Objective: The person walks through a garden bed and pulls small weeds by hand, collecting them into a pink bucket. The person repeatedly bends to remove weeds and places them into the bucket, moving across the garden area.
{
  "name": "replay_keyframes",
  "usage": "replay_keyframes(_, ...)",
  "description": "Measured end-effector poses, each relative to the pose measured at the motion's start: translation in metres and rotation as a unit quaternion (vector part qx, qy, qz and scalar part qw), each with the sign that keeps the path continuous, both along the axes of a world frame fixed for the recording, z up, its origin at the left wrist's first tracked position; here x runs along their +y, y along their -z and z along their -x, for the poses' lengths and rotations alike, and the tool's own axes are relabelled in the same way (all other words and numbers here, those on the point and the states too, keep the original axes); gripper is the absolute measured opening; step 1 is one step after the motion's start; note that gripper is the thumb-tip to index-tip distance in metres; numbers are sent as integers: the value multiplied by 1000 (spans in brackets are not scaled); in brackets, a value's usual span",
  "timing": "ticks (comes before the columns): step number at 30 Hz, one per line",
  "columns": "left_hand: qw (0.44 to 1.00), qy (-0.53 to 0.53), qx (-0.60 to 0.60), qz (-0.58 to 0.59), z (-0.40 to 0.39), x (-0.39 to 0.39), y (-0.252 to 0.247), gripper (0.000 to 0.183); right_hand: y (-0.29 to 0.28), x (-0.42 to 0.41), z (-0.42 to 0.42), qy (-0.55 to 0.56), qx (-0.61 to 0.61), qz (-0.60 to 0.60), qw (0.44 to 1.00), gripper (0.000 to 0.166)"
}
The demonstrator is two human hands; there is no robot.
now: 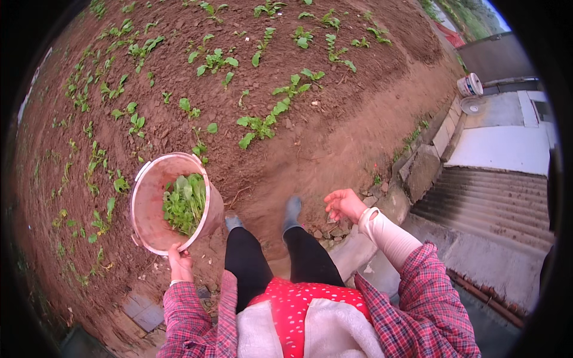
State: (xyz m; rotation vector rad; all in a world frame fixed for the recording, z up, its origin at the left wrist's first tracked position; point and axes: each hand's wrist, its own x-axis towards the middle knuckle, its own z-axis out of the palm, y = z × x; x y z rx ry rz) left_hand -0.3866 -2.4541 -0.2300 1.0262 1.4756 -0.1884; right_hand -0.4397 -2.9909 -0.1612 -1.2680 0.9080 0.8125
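My left hand (181, 263) grips the near rim of a pale plastic bucket (214, 210), which tilts so that its inside shows. Leafy green seedlings (184, 203) lie in a bunch against the bucket's right inner wall. Out to the right, my right hand (344, 205) hangs in the air above the stony edge of the soil, fingers loosely curled and apart, holding nothing. The bucket's underside is hidden.
Tilled brown soil (174, 121) with scattered leafy plants (259, 127) spreads ahead and left. A bare dirt path runs by my boots (292, 210). Rocks (421, 172) and a concrete edge border it at right, beside a corrugated sheet (485, 203). Farther off lies a white bucket (470, 85).
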Motion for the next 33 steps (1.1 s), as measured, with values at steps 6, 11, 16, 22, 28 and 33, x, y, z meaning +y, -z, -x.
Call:
replay_keyframes(6,998,-55,15,28,14,-50,9,7,10,13,-44,-75,0,-15,997,19)
replay_keyframes(11,994,-100,-18,39,27,-51,65,8,21,40,-83,-112,4,-33,993,16)
replay_keyframes(16,985,-156,-44,56,17,-68,110,8,56,71,-116,-101,-7,-35,994,17)
replay_keyframes(22,977,-200,-63,46,0,-97,148,8,123,100,-136,-123,-14,-48,991,21)
replay_keyframes(28,973,-213,-81,23,-17,-123,185,9,188,95,-143,-112,-9,-114,987,25)
replay_keyframes(33,974,-218,-65,-12,-14,-147,203,8,230,76,-138,-62,-31,-159,985,23)
